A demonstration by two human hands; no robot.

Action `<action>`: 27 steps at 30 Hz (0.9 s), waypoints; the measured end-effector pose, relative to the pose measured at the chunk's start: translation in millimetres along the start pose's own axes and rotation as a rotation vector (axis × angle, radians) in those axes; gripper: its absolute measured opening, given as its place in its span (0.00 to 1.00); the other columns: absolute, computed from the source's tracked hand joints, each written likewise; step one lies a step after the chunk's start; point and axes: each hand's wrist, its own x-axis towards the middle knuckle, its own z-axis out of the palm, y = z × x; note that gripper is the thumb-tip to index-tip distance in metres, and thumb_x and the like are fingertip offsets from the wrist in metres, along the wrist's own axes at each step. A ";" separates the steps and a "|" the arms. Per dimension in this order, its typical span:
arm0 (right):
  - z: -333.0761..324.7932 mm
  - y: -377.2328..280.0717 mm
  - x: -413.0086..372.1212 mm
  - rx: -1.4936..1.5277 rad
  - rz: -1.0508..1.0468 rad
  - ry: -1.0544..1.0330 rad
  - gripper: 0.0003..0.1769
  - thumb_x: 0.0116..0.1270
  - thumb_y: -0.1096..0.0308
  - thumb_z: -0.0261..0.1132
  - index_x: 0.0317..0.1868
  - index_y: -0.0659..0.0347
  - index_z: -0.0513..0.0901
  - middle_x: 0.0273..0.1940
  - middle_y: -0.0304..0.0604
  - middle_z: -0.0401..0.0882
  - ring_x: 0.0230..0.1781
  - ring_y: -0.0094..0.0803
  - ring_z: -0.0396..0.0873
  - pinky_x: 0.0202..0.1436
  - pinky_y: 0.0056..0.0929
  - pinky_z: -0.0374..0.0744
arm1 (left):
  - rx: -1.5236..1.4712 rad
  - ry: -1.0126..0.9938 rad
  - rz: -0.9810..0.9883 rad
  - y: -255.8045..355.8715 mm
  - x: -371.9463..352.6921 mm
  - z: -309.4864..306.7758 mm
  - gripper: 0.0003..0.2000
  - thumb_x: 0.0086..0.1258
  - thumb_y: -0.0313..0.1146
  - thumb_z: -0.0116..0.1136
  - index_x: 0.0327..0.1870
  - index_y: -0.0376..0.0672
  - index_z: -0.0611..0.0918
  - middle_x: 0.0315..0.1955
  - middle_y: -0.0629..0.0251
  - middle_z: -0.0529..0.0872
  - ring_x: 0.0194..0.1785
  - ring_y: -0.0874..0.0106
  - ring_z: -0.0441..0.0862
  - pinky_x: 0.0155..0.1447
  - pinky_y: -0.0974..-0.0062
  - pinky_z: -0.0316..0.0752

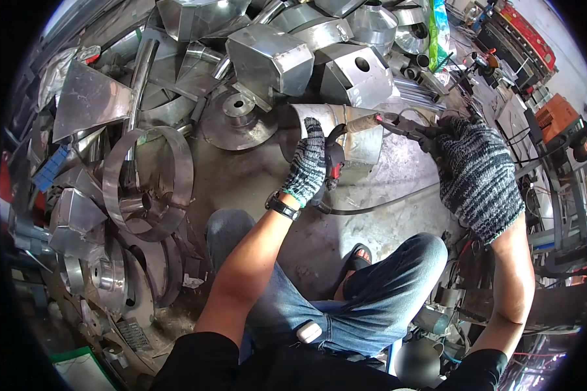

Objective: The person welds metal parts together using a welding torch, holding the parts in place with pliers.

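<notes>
My left hand (308, 163), in a grey knitted glove, is closed around the black and red handle of a welding torch (334, 163). The torch's tan nozzle (362, 124) points right, near the tip of a pair of pliers (404, 127). Those pliers are in my right hand (473, 166), also gloved, with its fingers wrapped round the grips. Behind the torch a curved sheet-metal piece (365, 148) lies on the floor. A black cable (385, 203) runs from the torch toward the right.
A flanged metal disc (238, 124) and a large metal ring (114, 176) lie on the left. Boxy metal parts (270, 58) are piled at the back. My knees (427, 254) are below the hands. An orange box (556, 117) stands at the right.
</notes>
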 end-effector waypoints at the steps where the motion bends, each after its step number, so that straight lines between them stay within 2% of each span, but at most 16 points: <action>1: -1.2 -0.9 2.0 0.010 -0.008 0.018 0.13 0.65 0.73 0.65 0.48 0.62 0.88 0.47 0.54 0.86 0.48 0.54 0.82 0.53 0.46 0.81 | 0.038 0.012 0.052 -2.5 1.6 0.7 0.43 0.81 0.72 0.30 0.31 0.38 0.86 0.19 0.63 0.83 0.23 0.69 0.81 0.30 0.69 0.75; 2: -2.4 -1.6 3.7 0.021 -0.015 0.037 0.13 0.64 0.74 0.65 0.49 0.62 0.88 0.47 0.54 0.85 0.48 0.55 0.82 0.53 0.46 0.81 | 0.078 0.023 0.104 -5.9 4.1 -0.2 0.43 0.80 0.73 0.31 0.31 0.39 0.86 0.19 0.63 0.83 0.23 0.69 0.81 0.29 0.69 0.75; 3: -4.3 0.4 3.3 0.073 -0.030 0.020 0.15 0.63 0.77 0.63 0.50 0.61 0.88 0.48 0.54 0.85 0.49 0.55 0.82 0.55 0.47 0.81 | -0.021 -0.014 0.010 -16.9 14.9 -5.6 0.43 0.79 0.74 0.30 0.31 0.40 0.86 0.19 0.63 0.83 0.23 0.69 0.81 0.28 0.69 0.75; 6: -10.6 -2.2 10.4 0.037 -0.007 -0.011 0.18 0.62 0.79 0.61 0.51 0.61 0.88 0.50 0.54 0.86 0.51 0.54 0.82 0.57 0.47 0.81 | -0.042 -0.013 -0.087 -1.7 5.4 -0.4 0.43 0.78 0.75 0.31 0.31 0.40 0.85 0.18 0.63 0.82 0.22 0.69 0.81 0.27 0.69 0.74; 7: -8.9 3.4 9.4 -0.014 -0.057 -0.012 0.18 0.63 0.79 0.62 0.52 0.61 0.89 0.51 0.53 0.86 0.52 0.53 0.83 0.58 0.46 0.81 | -0.049 -0.016 -0.108 2.1 0.9 1.2 0.43 0.78 0.75 0.31 0.29 0.41 0.84 0.18 0.64 0.82 0.22 0.69 0.80 0.27 0.70 0.73; 10: -5.0 16.9 7.9 -0.085 -0.027 -0.105 0.17 0.64 0.77 0.63 0.52 0.61 0.89 0.52 0.53 0.87 0.52 0.53 0.83 0.59 0.44 0.81 | -0.017 -0.034 -0.067 -3.6 4.7 -1.0 0.42 0.78 0.75 0.32 0.29 0.42 0.84 0.18 0.65 0.81 0.22 0.70 0.80 0.27 0.71 0.73; 13: -9.1 17.8 7.6 -0.033 -0.064 -0.048 0.15 0.66 0.74 0.62 0.51 0.61 0.89 0.52 0.54 0.87 0.52 0.53 0.83 0.60 0.43 0.81 | 0.037 -0.006 -0.073 -7.7 14.0 -3.5 0.42 0.78 0.75 0.32 0.27 0.43 0.83 0.16 0.66 0.80 0.21 0.71 0.80 0.25 0.72 0.72; 18: -2.6 10.6 11.8 -0.024 -0.065 -0.028 0.16 0.68 0.72 0.61 0.53 0.62 0.88 0.49 0.55 0.86 0.51 0.51 0.83 0.59 0.42 0.82 | -0.044 -0.031 -0.050 5.6 -3.3 2.3 0.43 0.77 0.76 0.32 0.22 0.44 0.81 0.12 0.68 0.77 0.15 0.70 0.77 0.19 0.71 0.70; 20: -0.1 10.4 12.6 -0.207 -0.121 0.059 0.16 0.68 0.72 0.60 0.53 0.65 0.85 0.45 0.55 0.86 0.48 0.51 0.84 0.55 0.43 0.82 | -0.055 -0.052 -0.019 5.1 -5.2 2.9 0.43 0.78 0.75 0.31 0.21 0.44 0.81 0.11 0.68 0.76 0.14 0.70 0.76 0.17 0.70 0.70; 22: 1.4 15.3 14.7 -0.214 -0.120 -0.020 0.16 0.67 0.72 0.60 0.52 0.66 0.85 0.44 0.55 0.86 0.47 0.51 0.84 0.53 0.44 0.82 | 0.005 0.066 -0.038 4.8 -3.0 3.7 0.44 0.77 0.76 0.28 0.17 0.45 0.78 0.10 0.69 0.74 0.12 0.70 0.75 0.16 0.69 0.70; 23: 2.6 18.6 16.9 -0.218 -0.123 -0.095 0.15 0.67 0.72 0.60 0.52 0.66 0.84 0.43 0.55 0.86 0.46 0.51 0.84 0.52 0.44 0.82 | -0.029 0.047 -0.066 -3.6 5.9 -4.2 0.38 0.83 0.66 0.35 0.34 0.37 0.84 0.16 0.61 0.79 0.17 0.66 0.79 0.20 0.65 0.74; 24: 5.2 21.6 19.5 -0.221 -0.128 -0.168 0.15 0.66 0.72 0.60 0.51 0.67 0.84 0.43 0.55 0.86 0.45 0.51 0.85 0.50 0.45 0.82 | -0.027 0.043 -0.065 -15.9 14.8 -9.7 0.38 0.83 0.66 0.35 0.34 0.37 0.84 0.16 0.61 0.79 0.17 0.66 0.79 0.20 0.65 0.74; 25: 16.3 29.9 17.8 -0.218 -0.103 -0.167 0.13 0.64 0.73 0.61 0.47 0.64 0.84 0.40 0.55 0.85 0.42 0.52 0.85 0.46 0.47 0.82 | 0.120 0.045 0.058 -32.2 26.4 -16.6 0.30 0.85 0.58 0.38 0.49 0.34 0.80 0.20 0.56 0.80 0.20 0.64 0.80 0.23 0.62 0.75; 26: 26.0 33.7 17.3 -0.220 -0.104 -0.163 0.13 0.64 0.73 0.61 0.47 0.64 0.84 0.40 0.55 0.85 0.42 0.52 0.85 0.46 0.47 0.82 | 0.266 0.048 0.183 -52.4 41.0 -25.2 0.26 0.88 0.50 0.41 0.63 0.31 0.76 0.25 0.51 0.82 0.24 0.61 0.81 0.27 0.59 0.76; 27: 34.2 36.7 17.4 -0.153 -0.084 -0.166 0.14 0.62 0.74 0.61 0.47 0.63 0.85 0.39 0.55 0.85 0.40 0.52 0.85 0.45 0.47 0.82 | 0.458 0.029 0.300 -81.1 66.2 -36.8 0.24 0.88 0.36 0.41 0.77 0.34 0.59 0.31 0.46 0.82 0.29 0.58 0.81 0.33 0.55 0.76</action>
